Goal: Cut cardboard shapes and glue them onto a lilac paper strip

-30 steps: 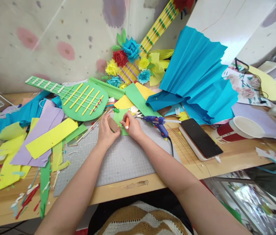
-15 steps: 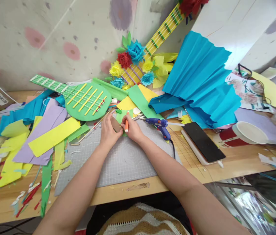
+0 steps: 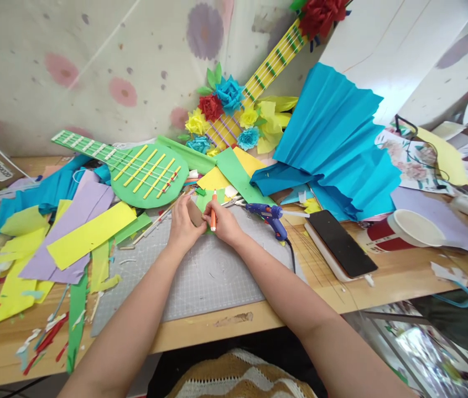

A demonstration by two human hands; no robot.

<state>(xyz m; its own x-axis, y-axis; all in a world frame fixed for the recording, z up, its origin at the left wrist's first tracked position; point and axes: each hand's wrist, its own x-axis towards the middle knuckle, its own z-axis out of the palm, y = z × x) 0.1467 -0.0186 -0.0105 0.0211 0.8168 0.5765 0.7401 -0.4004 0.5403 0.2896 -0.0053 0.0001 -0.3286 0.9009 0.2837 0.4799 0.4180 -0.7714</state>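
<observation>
Near the back of the grey cutting mat [image 3: 217, 276], my left hand [image 3: 184, 225] is closed around a small brown piece of cardboard [image 3: 195, 212]. My right hand [image 3: 224, 222] grips an orange marker [image 3: 213, 213], held upright close to the cardboard's right edge. Under and behind my hands lies a piece of green paper [image 3: 206, 200]. The marker's tip is hidden by my fingers, so I cannot tell whether it touches the paper. Just right of my right hand are a blue glue gun [image 3: 269, 214] and partly covered pliers [image 3: 236, 202].
A green paper lute [image 3: 151, 177] lies at the back left. Behind, a yellow paper guitar [image 3: 273, 63] with paper flowers leans on the wall. Blue pleated paper [image 3: 333, 127], a phone [image 3: 343, 243] and a paper cup [image 3: 404, 231] stand right. Paper strips [image 3: 91, 235] cover the left.
The marker has tilted and shifted slightly left in my right hand, closer to the cardboard. My left hand keeps its hold. The whole view has moved a little.
</observation>
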